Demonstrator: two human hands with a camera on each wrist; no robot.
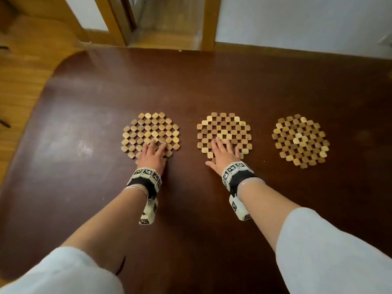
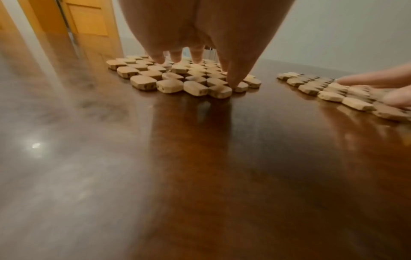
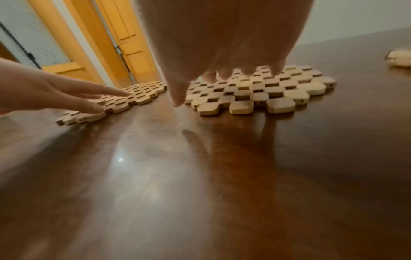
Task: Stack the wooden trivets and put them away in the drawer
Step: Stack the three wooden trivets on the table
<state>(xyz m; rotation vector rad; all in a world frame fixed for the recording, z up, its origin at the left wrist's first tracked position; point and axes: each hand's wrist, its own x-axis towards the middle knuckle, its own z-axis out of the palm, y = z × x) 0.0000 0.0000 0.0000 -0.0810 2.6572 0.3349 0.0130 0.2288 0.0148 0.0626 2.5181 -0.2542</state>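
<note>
Three round wooden trivets made of small square blocks lie in a row on the dark brown table [image 1: 84, 107]. My left hand [image 1: 152, 153] lies flat, fingers straight, on the near edge of the left trivet [image 1: 150, 130] [image 2: 177, 73]. My right hand [image 1: 222, 152] lies flat on the near part of the middle trivet [image 1: 229, 128] [image 3: 266, 89], its thumb out to the left on the table. The right trivet [image 1: 300, 140] lies alone, untouched. No drawer shows in any view.
The table's rounded left corner borders a light wooden floor [image 1: 19, 77]. A wooden door frame [image 1: 206, 22] and white wall [image 1: 297, 20] stand behind the far edge. A pale blurred object [image 3: 400, 59] sits at the right edge of the right wrist view.
</note>
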